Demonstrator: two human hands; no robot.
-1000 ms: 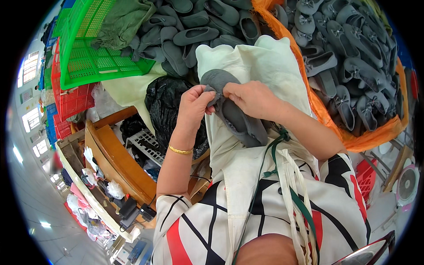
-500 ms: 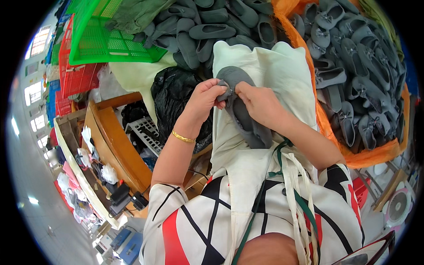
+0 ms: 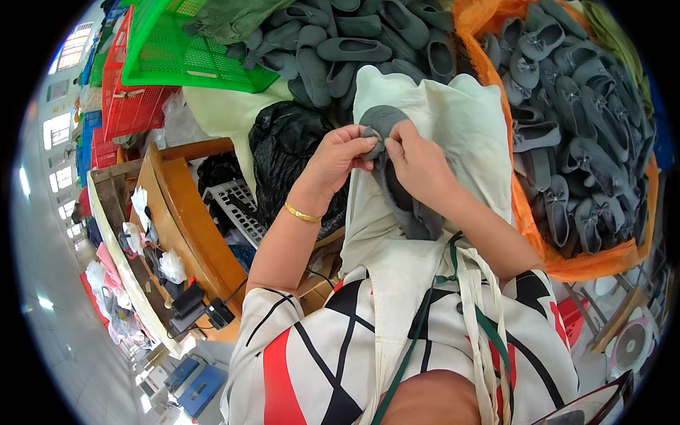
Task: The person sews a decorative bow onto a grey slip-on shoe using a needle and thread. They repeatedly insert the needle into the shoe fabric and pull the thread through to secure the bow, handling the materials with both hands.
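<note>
A dark grey slip-on shoe (image 3: 419, 218) lies lengthwise on the cream apron (image 3: 471, 134) across my lap, toe pointing away from me. Above its toe end, my left hand (image 3: 334, 161) pinches a small grey fabric bow (image 3: 373, 133) between thumb and fingers. My right hand (image 3: 419, 160) is closed beside it, thumb and forefinger pressed together at the bow's right edge. Whether a thread or something else tiny is in that right pinch is too small to make out. Both hands partly cover the shoe's opening.
Loose grey shoes (image 3: 354, 48) are heaped ahead, beside a green crate (image 3: 191, 67). An orange sack (image 3: 520, 191) full of bow-trimmed shoes stands on the right. To the left are a black plastic bag (image 3: 287, 152), a wooden drawer table (image 3: 188, 227) and a red crate (image 3: 131, 110).
My right fingers have come up against the bow, nearer my left fingertips. The shoe stays on my lap, and the whole view has shifted slightly.
</note>
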